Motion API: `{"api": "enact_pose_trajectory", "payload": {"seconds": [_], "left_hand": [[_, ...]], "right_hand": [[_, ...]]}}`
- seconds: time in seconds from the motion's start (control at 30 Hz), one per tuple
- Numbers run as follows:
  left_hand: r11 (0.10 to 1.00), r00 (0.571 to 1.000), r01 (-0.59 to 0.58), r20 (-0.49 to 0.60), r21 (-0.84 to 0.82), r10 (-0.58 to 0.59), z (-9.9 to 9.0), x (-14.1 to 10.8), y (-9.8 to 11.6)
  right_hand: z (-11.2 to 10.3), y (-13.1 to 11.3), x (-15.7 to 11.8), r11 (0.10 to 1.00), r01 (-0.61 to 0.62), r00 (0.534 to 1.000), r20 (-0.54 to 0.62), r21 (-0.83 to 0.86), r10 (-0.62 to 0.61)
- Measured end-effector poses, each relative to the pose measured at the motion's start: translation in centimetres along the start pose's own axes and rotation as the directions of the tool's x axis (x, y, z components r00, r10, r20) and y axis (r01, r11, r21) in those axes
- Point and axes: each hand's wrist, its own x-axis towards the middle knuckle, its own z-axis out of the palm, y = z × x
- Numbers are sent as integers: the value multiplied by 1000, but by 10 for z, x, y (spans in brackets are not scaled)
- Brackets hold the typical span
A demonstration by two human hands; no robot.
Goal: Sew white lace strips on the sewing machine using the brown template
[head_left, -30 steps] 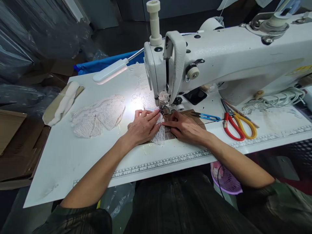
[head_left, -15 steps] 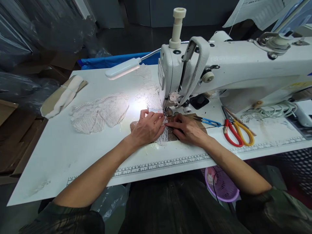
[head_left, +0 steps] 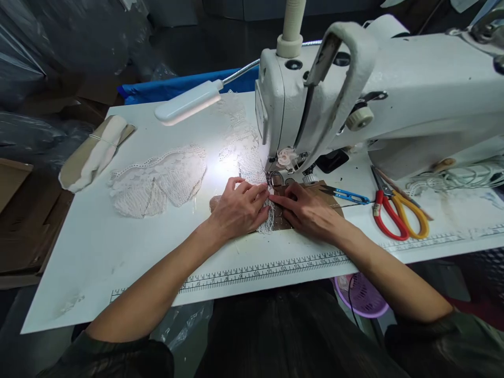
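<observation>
White lace fabric [head_left: 266, 222] runs under the needle area of a white sewing machine [head_left: 271, 100], its front end hanging over the brown plate [head_left: 282, 222]. My left hand [head_left: 239, 207] bears down on the lace from the left, fingers bent and close together at the presser foot. From the right, my right hand [head_left: 309, 210] holds the lace edge, index finger stretched toward the left fingertips and the other fingers curled. Both hands touch the lace just in front of the needle; the exact pinch is hidden under the fingers.
Another lace piece [head_left: 157, 181] lies left of my hands. Blue thread snips [head_left: 346, 195] and red-and-yellow scissors [head_left: 401, 212] rest at right. A lamp [head_left: 189, 102] overhangs the table, and a rolled cloth bundle [head_left: 96, 152] sits far left. Below is a purple basket [head_left: 366, 299].
The view has tilted down and come nearer the machine, which looks larger. Both hands stay at the needle on the lace with nearly the same finger positions.
</observation>
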Motion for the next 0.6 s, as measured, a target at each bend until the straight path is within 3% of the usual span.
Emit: {"api": "enact_pose_trajectory", "payload": {"seconds": [0.33, 0.6], "left_hand": [[981, 980, 194, 38, -19, -193, 11, 7, 3], [968, 969, 239, -46, -71, -243, 11, 10, -3]], "right_hand": [[-5, -8, 12, 986, -69, 992, 99, -151, 84], [-10, 2, -2, 989, -111, 994, -8, 100, 112]]}}
